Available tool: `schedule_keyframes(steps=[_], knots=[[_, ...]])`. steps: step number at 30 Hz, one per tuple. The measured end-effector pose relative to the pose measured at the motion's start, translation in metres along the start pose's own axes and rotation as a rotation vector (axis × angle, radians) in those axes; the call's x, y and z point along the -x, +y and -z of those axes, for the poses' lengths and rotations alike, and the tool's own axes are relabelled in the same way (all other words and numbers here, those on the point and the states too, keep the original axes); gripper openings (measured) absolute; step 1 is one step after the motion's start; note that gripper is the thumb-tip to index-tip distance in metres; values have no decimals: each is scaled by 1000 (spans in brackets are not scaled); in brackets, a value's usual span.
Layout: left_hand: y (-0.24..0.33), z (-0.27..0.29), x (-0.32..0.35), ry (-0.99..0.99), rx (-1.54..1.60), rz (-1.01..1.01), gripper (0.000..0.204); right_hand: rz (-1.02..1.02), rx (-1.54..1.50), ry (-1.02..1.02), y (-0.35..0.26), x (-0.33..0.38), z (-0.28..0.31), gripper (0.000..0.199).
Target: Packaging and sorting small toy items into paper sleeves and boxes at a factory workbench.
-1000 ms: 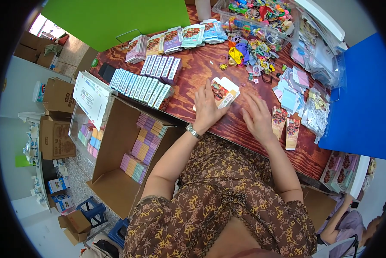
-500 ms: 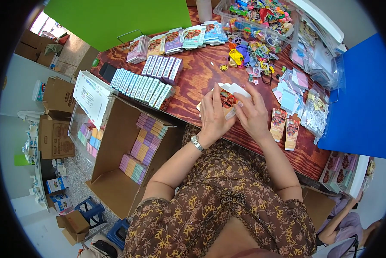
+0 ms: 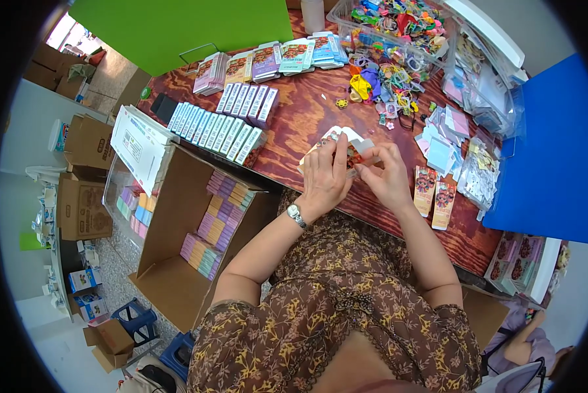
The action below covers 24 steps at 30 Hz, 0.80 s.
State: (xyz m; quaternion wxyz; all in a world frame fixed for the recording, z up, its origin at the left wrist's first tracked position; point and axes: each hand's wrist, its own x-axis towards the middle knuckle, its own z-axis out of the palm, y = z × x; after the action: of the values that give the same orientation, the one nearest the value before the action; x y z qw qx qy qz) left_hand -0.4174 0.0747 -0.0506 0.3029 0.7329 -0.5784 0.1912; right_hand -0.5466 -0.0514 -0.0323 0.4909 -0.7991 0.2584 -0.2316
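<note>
Close to the table's front edge, a small cream carton (image 3: 354, 154) with a red printed picture and white end flaps lies under my hands. My left hand (image 3: 325, 175) wraps over its left part, fingers stretched across the printed face and hiding much of it. At the carton's right end, my right hand (image 3: 387, 175) pinches the edge by a pale flap between thumb and fingers. Whether anything is inside the carton cannot be seen. Two narrow orange-cream cartons (image 3: 444, 204) lie flat to the right of my right hand.
Rows of upright filled boxes (image 3: 215, 134) stand left, with fanned flat cartons (image 3: 265, 62) behind. Colourful trinkets (image 3: 392, 85) spill before a clear bin (image 3: 346, 29). Pastel cards (image 3: 441, 150) and small plastic bags (image 3: 480, 173) lie right. An open cardboard box (image 3: 169, 242) holds packed boxes below.
My right hand's fingers have drawn together into a pinch at the carton's right end. My left hand has shifted slightly, its fingers closer together. At lower right, another person's arm has moved down.
</note>
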Motion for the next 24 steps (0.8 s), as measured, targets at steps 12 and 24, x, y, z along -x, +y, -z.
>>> schedule_keyframes(steps=[12,24], knots=[[4,12,-5,-62,371,-27,91,104,-181,-368,-7,-11,33,20],[1,20,-13,-31,473,194,72,529,306,229,-18,17,12,22]])
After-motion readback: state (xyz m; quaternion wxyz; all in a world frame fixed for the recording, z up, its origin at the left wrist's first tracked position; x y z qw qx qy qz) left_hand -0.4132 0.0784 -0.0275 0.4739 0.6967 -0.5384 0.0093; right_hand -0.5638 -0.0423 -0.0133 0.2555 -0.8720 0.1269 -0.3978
